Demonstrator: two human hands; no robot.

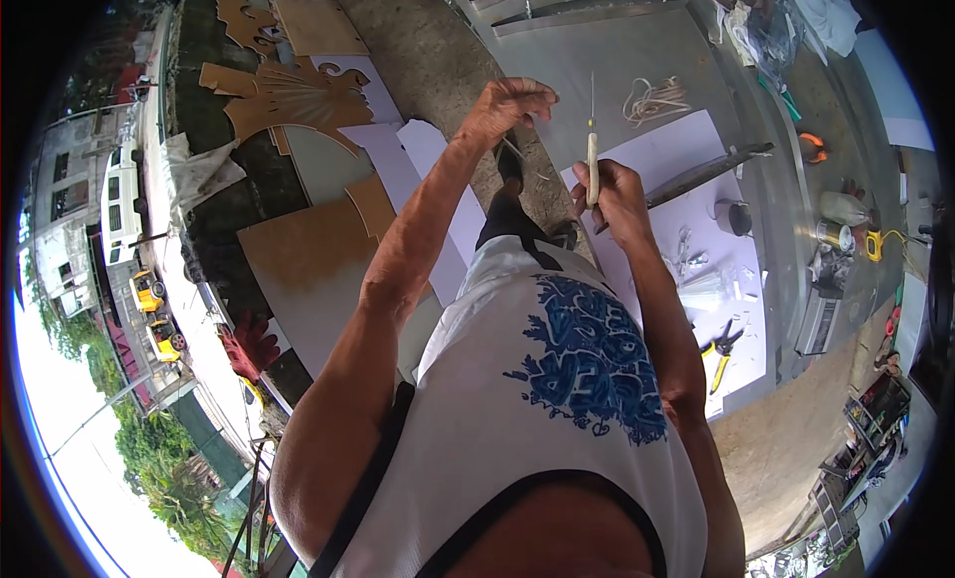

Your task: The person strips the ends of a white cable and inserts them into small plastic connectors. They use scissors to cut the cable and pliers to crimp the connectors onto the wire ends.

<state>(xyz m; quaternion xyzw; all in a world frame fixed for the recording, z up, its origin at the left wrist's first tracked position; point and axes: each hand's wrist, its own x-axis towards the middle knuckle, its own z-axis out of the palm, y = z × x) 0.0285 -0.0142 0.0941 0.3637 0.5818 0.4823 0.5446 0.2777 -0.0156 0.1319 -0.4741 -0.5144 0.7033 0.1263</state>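
My right hand (619,202) is closed around the pale handle of a thin, pointed tool (593,165) that looks like an awl. Its narrow shaft points away from me, with a small yellow band near the handle. My left hand (509,110) is raised to the left of it, fingers curled and pressed together; whatever they pinch, if anything, is too small to make out. Under my right hand lies a white sheet (686,150) on the metal worktable (637,41). A long dark bar (708,175) rests across it, beside a coil of pale cord (657,100).
On the sheet are a grey cup (734,218), clear plastic pieces (704,288) and yellow-black pliers (722,353). A yellow tape measure (874,246) and orange-handled tool (815,146) sit farther right. Cut brown panels (308,270) and a red glove (249,345) lie at left.
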